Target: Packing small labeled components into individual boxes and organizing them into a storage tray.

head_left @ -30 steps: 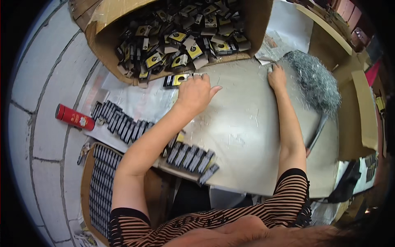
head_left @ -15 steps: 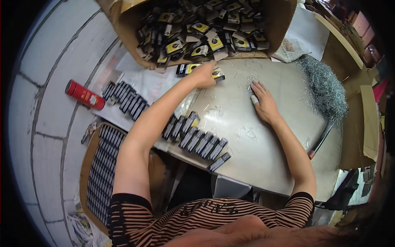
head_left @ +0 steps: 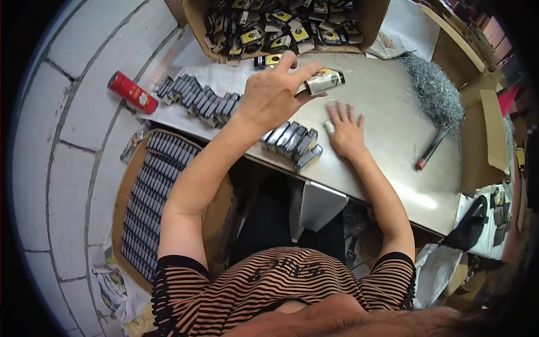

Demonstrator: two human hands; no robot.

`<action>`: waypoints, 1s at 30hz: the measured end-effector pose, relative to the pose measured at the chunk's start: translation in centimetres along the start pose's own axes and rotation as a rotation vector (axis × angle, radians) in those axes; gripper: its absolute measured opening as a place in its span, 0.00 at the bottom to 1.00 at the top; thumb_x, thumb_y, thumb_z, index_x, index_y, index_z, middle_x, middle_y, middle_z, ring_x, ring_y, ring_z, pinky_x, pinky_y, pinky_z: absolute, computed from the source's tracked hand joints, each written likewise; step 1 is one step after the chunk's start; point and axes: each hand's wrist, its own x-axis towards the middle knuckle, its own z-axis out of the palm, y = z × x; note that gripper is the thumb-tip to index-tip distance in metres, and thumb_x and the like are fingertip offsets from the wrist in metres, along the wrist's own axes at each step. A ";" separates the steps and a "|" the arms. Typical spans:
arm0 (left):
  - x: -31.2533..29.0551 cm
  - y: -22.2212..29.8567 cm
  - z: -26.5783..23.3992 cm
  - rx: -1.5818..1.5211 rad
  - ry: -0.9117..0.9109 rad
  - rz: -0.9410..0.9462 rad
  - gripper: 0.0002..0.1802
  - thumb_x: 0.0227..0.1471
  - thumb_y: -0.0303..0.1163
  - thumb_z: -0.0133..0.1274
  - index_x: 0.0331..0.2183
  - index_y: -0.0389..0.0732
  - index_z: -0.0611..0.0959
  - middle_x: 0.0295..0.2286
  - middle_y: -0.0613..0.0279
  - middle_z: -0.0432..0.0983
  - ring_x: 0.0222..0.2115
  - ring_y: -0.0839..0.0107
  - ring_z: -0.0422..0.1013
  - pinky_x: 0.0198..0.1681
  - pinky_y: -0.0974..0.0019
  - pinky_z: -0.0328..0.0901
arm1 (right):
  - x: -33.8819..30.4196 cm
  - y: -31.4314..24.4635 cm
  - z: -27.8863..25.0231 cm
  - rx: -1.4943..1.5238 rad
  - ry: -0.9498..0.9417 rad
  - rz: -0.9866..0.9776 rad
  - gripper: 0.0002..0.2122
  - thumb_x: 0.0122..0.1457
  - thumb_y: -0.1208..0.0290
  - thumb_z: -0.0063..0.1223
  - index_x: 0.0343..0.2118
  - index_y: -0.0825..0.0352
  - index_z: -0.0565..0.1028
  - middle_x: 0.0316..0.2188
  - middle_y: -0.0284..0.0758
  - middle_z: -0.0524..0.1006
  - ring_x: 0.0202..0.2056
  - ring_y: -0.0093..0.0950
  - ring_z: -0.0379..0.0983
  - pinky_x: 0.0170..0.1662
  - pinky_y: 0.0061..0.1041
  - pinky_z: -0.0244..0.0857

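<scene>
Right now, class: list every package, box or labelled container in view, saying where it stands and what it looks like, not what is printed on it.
Small packet: in the left hand, oblong, silver and black with yellow.
Cardboard box: top of table, brown, full of black-and-yellow packets.
Packet rows: on the table's left, dark, on edge.
Red can: on the floor, left, cylindrical, labelled.
Floor carton: below the table, brown, dark packets in rows.

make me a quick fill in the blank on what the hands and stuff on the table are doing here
1. The left hand holds a small black and ____ packet in its fingers.
2. The right hand lies ____ on the grey table.
3. The red can lies to the person's ____.
4. The cardboard box of packets stands at the table's ____ edge.

Missing words: yellow; flat; left; far
</scene>
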 end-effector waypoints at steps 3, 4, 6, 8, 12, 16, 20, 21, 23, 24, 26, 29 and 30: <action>-3.9 0.3 -0.2 -0.646 0.131 0.151 0.29 0.39 0.20 0.60 0.48 0.47 0.79 0.45 0.54 0.71 0.42 0.59 0.73 0.45 0.64 0.69 | -3.9 1.4 -0.1 0.090 0.030 0.042 0.24 0.63 0.63 0.42 0.63 0.57 0.59 0.66 0.41 0.53 0.66 0.46 0.43 0.65 0.51 0.38; -5.9 1.3 -0.5 -0.869 0.007 0.090 0.32 0.36 0.18 0.61 0.49 0.45 0.79 0.47 0.56 0.70 0.48 0.60 0.69 0.54 0.63 0.63 | -5.0 1.4 -1.0 0.084 -0.006 0.037 0.24 0.60 0.70 0.47 0.61 0.58 0.63 0.66 0.42 0.53 0.66 0.46 0.46 0.66 0.46 0.42; -10.1 3.5 -1.3 -1.137 -0.269 -0.088 0.41 0.30 0.24 0.68 0.53 0.45 0.76 0.53 0.53 0.66 0.56 0.60 0.62 0.60 0.61 0.57 | -7.1 1.2 -3.7 0.670 0.116 0.099 0.23 0.58 0.73 0.49 0.59 0.59 0.66 0.65 0.43 0.53 0.65 0.44 0.50 0.65 0.40 0.47; -15.5 3.4 0.6 -1.446 -0.423 -0.011 0.43 0.29 0.36 0.72 0.51 0.37 0.76 0.55 0.52 0.62 0.57 0.57 0.60 0.60 0.59 0.56 | -9.1 1.9 -5.2 0.980 0.249 0.218 0.24 0.59 0.71 0.50 0.60 0.58 0.65 0.65 0.43 0.54 0.65 0.37 0.52 0.65 0.32 0.47; -25.7 4.7 2.3 -1.751 -0.349 -0.779 0.37 0.43 0.28 0.63 0.55 0.32 0.69 0.48 0.50 0.70 0.50 0.65 0.67 0.56 0.63 0.60 | -11.4 3.9 -3.4 0.610 0.280 0.250 0.24 0.61 0.67 0.48 0.62 0.57 0.63 0.66 0.43 0.52 0.64 0.42 0.51 0.65 0.34 0.47; -34.4 3.4 9.3 -1.545 -0.574 -1.006 0.33 0.41 0.18 0.60 0.52 0.33 0.71 0.44 0.60 0.75 0.44 0.71 0.72 0.50 0.65 0.66 | -9.5 0.1 -3.1 0.391 0.139 0.086 0.24 0.60 0.63 0.47 0.60 0.59 0.64 0.64 0.43 0.56 0.63 0.44 0.54 0.64 0.35 0.48; -34.1 6.7 16.4 -1.303 -0.745 -0.644 0.19 0.37 0.16 0.54 0.38 0.31 0.80 0.30 0.62 0.79 0.32 0.74 0.72 0.36 0.69 0.67 | -10.6 -2.9 0.4 0.168 0.226 0.065 0.27 0.48 0.77 0.50 0.56 0.66 0.67 0.59 0.45 0.62 0.62 0.45 0.53 0.64 0.39 0.49; -33.1 7.6 16.7 -1.091 -0.877 -0.555 0.16 0.38 0.15 0.53 0.35 0.31 0.81 0.27 0.62 0.78 0.30 0.75 0.72 0.35 0.68 0.67 | -11.8 -4.3 0.3 0.171 0.228 0.084 0.27 0.48 0.77 0.50 0.56 0.66 0.67 0.59 0.45 0.63 0.62 0.45 0.53 0.64 0.39 0.49; -32.8 8.9 17.1 -1.244 -0.931 -0.731 0.13 0.39 0.15 0.55 0.34 0.32 0.83 0.26 0.62 0.79 0.29 0.74 0.72 0.34 0.67 0.68 | -14.1 -6.8 0.1 0.145 0.231 0.081 0.29 0.45 0.78 0.52 0.55 0.67 0.67 0.58 0.46 0.63 0.61 0.47 0.54 0.63 0.40 0.51; -34.1 8.4 19.0 -1.328 -0.840 -0.724 0.14 0.40 0.17 0.60 0.34 0.33 0.83 0.27 0.62 0.79 0.28 0.73 0.73 0.31 0.67 0.67 | -15.0 -7.7 -1.1 0.149 0.201 0.048 0.29 0.44 0.77 0.54 0.55 0.67 0.66 0.58 0.47 0.63 0.60 0.48 0.55 0.62 0.40 0.51; -34.2 7.1 19.1 -1.552 -0.923 -0.979 0.18 0.42 0.20 0.62 0.40 0.36 0.82 0.29 0.63 0.79 0.29 0.72 0.75 0.31 0.69 0.69 | -17.3 -8.7 -4.4 0.179 0.124 0.001 0.32 0.42 0.77 0.56 0.56 0.68 0.65 0.57 0.48 0.63 0.59 0.49 0.56 0.61 0.41 0.52; -33.7 6.7 16.5 -1.860 -0.934 -0.926 0.30 0.43 0.16 0.59 0.51 0.37 0.75 0.39 0.63 0.78 0.38 0.70 0.76 0.39 0.70 0.72 | -19.7 -9.4 -5.4 0.241 0.087 0.025 0.29 0.44 0.83 0.51 0.55 0.64 0.67 0.58 0.45 0.64 0.60 0.48 0.55 0.62 0.41 0.52; -33.6 6.7 16.2 -1.866 -0.939 -0.936 0.30 0.43 0.16 0.59 0.51 0.37 0.75 0.39 0.63 0.78 0.38 0.70 0.76 0.39 0.70 0.72 | -20.5 -9.3 -5.5 0.291 0.094 -0.010 0.28 0.45 0.86 0.46 0.54 0.64 0.69 0.58 0.45 0.64 0.61 0.45 0.56 0.61 0.39 0.54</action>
